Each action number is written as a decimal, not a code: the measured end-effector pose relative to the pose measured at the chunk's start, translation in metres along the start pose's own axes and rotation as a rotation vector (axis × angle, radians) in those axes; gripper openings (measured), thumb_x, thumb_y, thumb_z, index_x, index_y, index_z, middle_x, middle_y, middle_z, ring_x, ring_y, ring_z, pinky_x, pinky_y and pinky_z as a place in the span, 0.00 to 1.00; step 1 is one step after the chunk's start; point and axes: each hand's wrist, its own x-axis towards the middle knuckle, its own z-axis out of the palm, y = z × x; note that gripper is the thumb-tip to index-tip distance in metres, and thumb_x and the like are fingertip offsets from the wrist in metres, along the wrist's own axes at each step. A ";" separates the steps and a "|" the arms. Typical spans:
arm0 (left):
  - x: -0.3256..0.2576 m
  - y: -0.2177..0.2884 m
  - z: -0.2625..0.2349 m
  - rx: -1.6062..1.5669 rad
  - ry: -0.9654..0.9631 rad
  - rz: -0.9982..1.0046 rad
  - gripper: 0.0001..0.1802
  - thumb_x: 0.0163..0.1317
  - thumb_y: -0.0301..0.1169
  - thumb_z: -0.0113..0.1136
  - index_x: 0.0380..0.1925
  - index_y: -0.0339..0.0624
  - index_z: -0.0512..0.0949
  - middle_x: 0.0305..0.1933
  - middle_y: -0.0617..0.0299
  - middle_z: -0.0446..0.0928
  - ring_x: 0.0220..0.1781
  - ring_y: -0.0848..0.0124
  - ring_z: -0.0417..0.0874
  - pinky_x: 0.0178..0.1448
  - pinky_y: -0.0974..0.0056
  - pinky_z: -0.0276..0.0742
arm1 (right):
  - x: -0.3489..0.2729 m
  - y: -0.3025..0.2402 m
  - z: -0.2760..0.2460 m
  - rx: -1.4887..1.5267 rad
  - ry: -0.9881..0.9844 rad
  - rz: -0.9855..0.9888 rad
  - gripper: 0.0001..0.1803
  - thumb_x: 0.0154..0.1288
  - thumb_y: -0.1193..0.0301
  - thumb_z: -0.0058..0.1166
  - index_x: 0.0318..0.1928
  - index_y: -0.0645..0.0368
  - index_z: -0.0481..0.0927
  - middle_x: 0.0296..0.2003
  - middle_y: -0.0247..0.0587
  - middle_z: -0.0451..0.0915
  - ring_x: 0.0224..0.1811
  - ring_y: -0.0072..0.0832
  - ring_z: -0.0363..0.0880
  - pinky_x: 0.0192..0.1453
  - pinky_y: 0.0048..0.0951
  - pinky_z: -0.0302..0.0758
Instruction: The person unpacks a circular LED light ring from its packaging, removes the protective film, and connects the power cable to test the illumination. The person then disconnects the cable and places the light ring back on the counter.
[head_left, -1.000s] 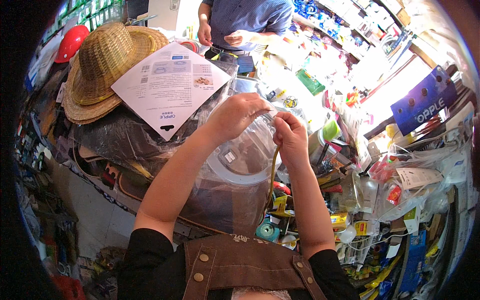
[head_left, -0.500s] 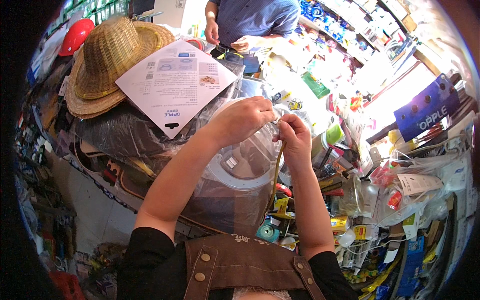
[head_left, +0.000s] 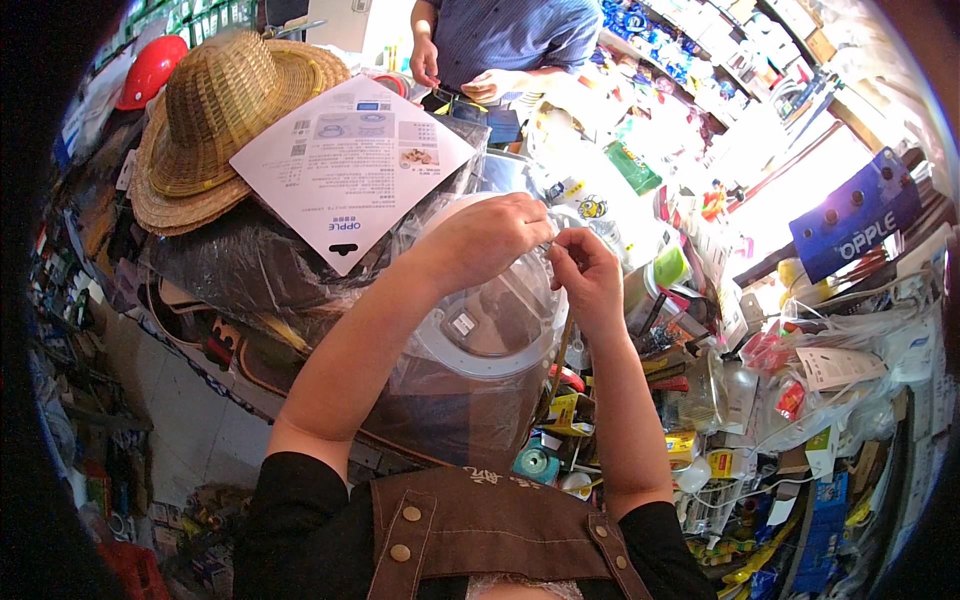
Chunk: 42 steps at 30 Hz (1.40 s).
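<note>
The pale ring [head_left: 490,368], wrapped in clear plastic, lies in front of the person – it is the landmark here. Over its far right part, the left hand [head_left: 495,235] bends inward, fingers bunched and drawn together; whether they pinch anything is hidden. Just beside it, above the ring's right edge, the right hand [head_left: 588,272] has its fingers curled to the thumb – I cannot tell what, if anything, sits between them. A yellowish cord [head_left: 561,358] runs down along the ring's right side. Left of the ring and beyond it lie a white card [head_left: 350,170] and straw hats [head_left: 220,120]; a co-worker [head_left: 515,45] stands beyond the ring.
</note>
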 end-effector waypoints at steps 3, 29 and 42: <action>-0.001 -0.003 0.002 -0.027 0.016 0.015 0.07 0.51 0.23 0.52 0.32 0.34 0.74 0.33 0.52 0.75 0.40 0.57 0.78 0.46 0.59 0.74 | 0.002 0.001 -0.001 -0.034 -0.004 -0.010 0.04 0.60 0.75 0.53 0.33 0.64 0.74 0.23 0.30 0.71 0.21 0.13 0.68 0.23 0.17 0.68; -0.026 -0.020 -0.025 -0.024 0.231 -0.499 0.24 0.59 0.39 0.58 0.49 0.32 0.69 0.47 0.46 0.73 0.48 0.53 0.76 0.54 0.56 0.70 | 0.000 0.002 -0.010 0.411 -0.078 0.235 0.16 0.65 0.73 0.50 0.52 0.60 0.71 0.36 0.33 0.73 0.30 0.16 0.71 0.33 0.19 0.72; -0.066 0.009 -0.004 0.336 -0.347 -0.845 0.25 0.54 0.42 0.61 0.43 0.32 0.71 0.44 0.44 0.72 0.49 0.50 0.73 0.53 0.54 0.69 | -0.111 0.030 -0.098 0.064 0.251 0.160 0.12 0.66 0.73 0.45 0.49 0.63 0.72 0.43 0.35 0.76 0.42 0.21 0.74 0.49 0.23 0.71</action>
